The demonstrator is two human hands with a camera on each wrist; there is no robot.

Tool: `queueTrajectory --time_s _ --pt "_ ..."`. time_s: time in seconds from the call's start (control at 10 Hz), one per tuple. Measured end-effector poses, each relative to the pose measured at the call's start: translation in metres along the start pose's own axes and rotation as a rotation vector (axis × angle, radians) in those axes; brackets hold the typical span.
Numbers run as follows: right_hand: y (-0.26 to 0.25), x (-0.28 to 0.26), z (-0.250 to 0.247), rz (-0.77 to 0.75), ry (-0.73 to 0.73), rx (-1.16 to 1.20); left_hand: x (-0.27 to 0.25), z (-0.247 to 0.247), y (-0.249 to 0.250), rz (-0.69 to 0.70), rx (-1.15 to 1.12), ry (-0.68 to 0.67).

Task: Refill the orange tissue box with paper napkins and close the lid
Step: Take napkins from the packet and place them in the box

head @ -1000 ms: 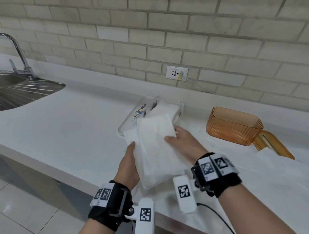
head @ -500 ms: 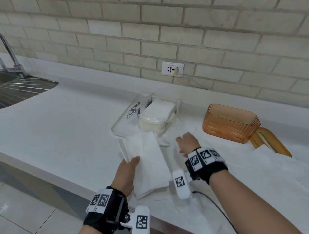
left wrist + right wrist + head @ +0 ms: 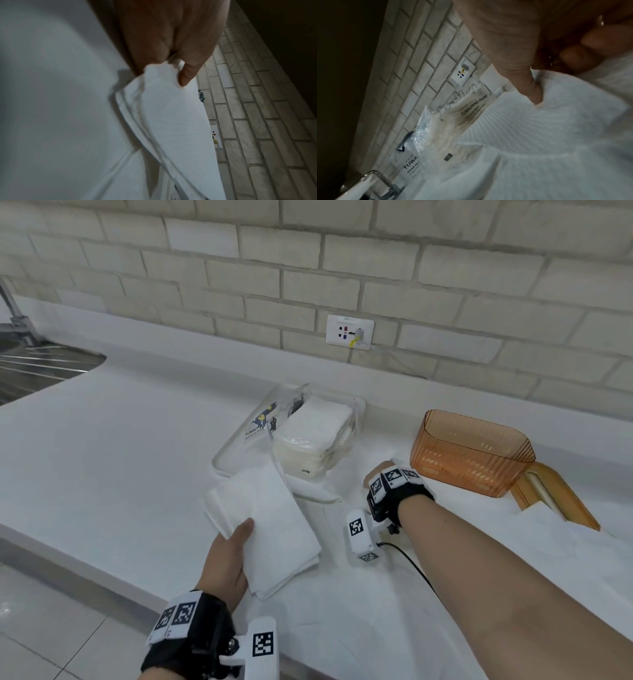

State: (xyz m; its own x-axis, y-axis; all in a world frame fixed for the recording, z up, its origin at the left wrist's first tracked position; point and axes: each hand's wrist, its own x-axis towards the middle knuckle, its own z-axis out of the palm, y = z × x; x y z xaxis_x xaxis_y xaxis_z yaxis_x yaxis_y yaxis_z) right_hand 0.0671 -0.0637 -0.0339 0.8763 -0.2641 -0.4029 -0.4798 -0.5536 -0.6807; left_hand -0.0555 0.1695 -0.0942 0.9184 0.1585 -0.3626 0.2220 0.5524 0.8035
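The orange tissue box (image 3: 472, 453) stands open at the right of the counter, its lid (image 3: 555, 498) lying beside it. My left hand (image 3: 236, 546) grips a folded stack of white napkins (image 3: 270, 525) just above the counter, with the thumb on top (image 3: 188, 70) of the stack (image 3: 171, 121). My right hand (image 3: 378, 470) is low on the counter just left of the box. In the right wrist view, its thumb (image 3: 530, 88) and curled fingers pinch a white napkin (image 3: 556, 128) lying there. An opened napkin pack (image 3: 311, 436) sits behind.
The pack lies in a white tray (image 3: 239, 463) with its clear wrapper (image 3: 274, 419). A steel sink (image 3: 37, 371) is at far left. A wall socket (image 3: 349, 330) is on the brick wall. A cable (image 3: 411, 563) trails from my right wrist. The counter's front edge runs below my left hand.
My right hand has let go of the napkin stack and moved right, down to the counter beside the orange box. The left hand has lowered the stack and holds it alone.
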Motion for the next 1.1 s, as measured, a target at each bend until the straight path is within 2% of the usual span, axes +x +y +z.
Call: queueTrajectory --time_s 0.1,0.2,0.3,0.4,0.5,0.6,0.7,0.8,1.1 --pt "-0.006 0.003 -0.014 -0.099 -0.020 -0.134 0.000 -0.002 0.004 0.030 0.017 -0.006" --pt "-0.004 -0.008 -0.054 -0.184 -0.024 -0.007 -0.001 -0.001 0.003 0.037 0.035 -0.003" --pt "0.004 -0.029 -0.108 -0.298 -0.103 0.222 -0.003 0.009 0.001 0.023 0.007 -0.006" --pt "0.018 -0.038 -0.144 -0.300 -0.170 0.175 -0.009 0.026 0.003 -0.004 -0.006 -0.061" --pt "0.039 -0.032 -0.161 -0.180 -0.170 -0.233 -0.015 0.055 0.008 0.011 0.038 -0.147" --pt "0.065 -0.011 -0.156 -0.156 -0.173 -0.719 -0.019 0.082 0.005 0.019 0.049 -0.186" --pt "0.079 -0.001 -0.138 -0.213 -0.118 -0.963 -0.020 0.099 -0.006 0.003 0.055 -0.170" --pt "0.089 0.010 -0.132 -0.299 -0.127 -1.022 -0.020 0.106 -0.017 -0.015 0.053 -0.120" --pt "0.095 0.027 -0.131 -0.401 -0.178 -0.854 -0.016 0.110 -0.029 0.018 0.018 0.019"
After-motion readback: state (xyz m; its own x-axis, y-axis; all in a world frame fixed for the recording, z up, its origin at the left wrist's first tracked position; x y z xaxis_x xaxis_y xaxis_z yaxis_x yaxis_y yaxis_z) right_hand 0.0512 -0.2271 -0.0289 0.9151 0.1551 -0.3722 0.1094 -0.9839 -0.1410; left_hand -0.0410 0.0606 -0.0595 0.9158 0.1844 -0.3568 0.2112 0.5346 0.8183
